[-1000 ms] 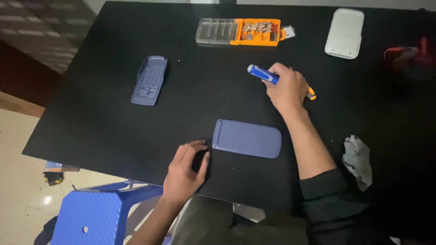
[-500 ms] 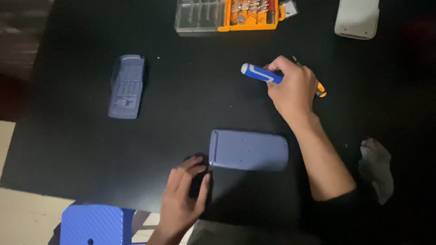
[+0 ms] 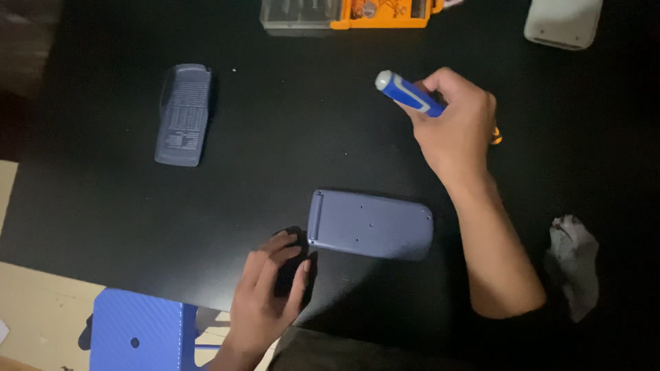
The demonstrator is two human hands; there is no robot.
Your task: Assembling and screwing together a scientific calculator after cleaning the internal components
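Gripping a blue-handled screwdriver (image 3: 410, 94), the right hand (image 3: 457, 124) has its fingers wrapped tight round the handle; the grey butt end juts up and left out of the fist, and an orange bit shows just past the far side of the hand.

Left hand (image 3: 265, 299): fingers curled loosely over a small dark object (image 3: 289, 264) at the near table edge; whether it is truly clamped or only covered cannot be told.

Blue-grey device (image 3: 371, 225): lying back-side up, flat, just right of the left hand's fingertips and below the right fist, apart from it.

Blue-grey cover (image 3: 183, 113): flat, well left of the screwdriver grip, untouched.

Bit case, clear and orange (image 3: 347, 12): beyond the right fist, at the far edge.

White device (image 3: 564, 22): beyond and right of the right fist.

Crumpled grey cloth (image 3: 572, 261): right of the right forearm.

Black table (image 3: 289, 144): bears all the above.

Blue stool (image 3: 137, 333): below the table edge, left of the left wrist.
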